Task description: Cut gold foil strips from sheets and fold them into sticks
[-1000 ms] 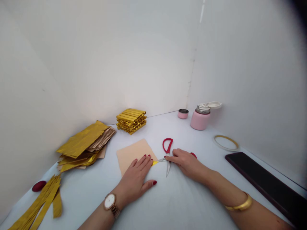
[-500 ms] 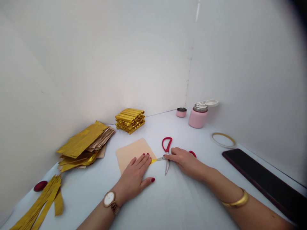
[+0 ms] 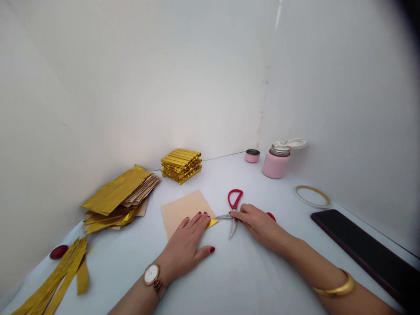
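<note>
A sheet of paper (image 3: 182, 210), pale beige side up, lies on the table with a folded gold edge (image 3: 213, 222) at its near right corner. My left hand (image 3: 187, 243) rests flat on the sheet's near part, fingers together and thumb out, covering some of the fold. Red-handled scissors (image 3: 233, 228) lie spread on the table, one blade pointing left at the gold corner and the other toward me. My right hand (image 3: 257, 223) is closed on them near the pivot and covers most of one handle. The blade tip sits just beside the paper's corner.
Gold paper sheets (image 3: 114, 192) are piled at left, with gold strips (image 3: 67, 273) and a dark red oval object (image 3: 59, 252) nearer. Behind stands a stack of gold folded tubes (image 3: 181, 165). At right are a pink flask (image 3: 276, 165), its cup (image 3: 252, 156), a tape roll (image 3: 313, 189) and a dark slab (image 3: 361, 249).
The scissors' left blade has moved slightly away from the paper's corner, and more of the gold fold shows. My left hand stays flat on the sheet. The whole view has shifted a little.
</note>
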Tool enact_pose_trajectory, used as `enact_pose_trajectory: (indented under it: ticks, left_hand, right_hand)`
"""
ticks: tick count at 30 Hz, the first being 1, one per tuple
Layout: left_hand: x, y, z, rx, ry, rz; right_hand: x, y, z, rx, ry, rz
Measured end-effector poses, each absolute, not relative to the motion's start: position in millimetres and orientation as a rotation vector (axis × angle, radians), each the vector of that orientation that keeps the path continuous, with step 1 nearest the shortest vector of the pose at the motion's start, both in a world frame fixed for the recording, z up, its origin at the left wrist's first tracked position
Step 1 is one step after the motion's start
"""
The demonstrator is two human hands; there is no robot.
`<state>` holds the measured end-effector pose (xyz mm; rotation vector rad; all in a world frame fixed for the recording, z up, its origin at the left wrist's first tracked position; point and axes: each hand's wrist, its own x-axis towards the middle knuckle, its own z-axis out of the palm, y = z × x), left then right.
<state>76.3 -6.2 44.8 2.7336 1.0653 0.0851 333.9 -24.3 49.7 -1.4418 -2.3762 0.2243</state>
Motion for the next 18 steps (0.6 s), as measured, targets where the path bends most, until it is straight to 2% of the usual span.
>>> enact_pose_trajectory:
  ticks: [18]
  left_hand:
    - [73.5,-9.3,41.2,2.712,1.084,0.228]
  right_hand:
    - [323.4,-24.9,43.1,-1.526,-2.391,0.112]
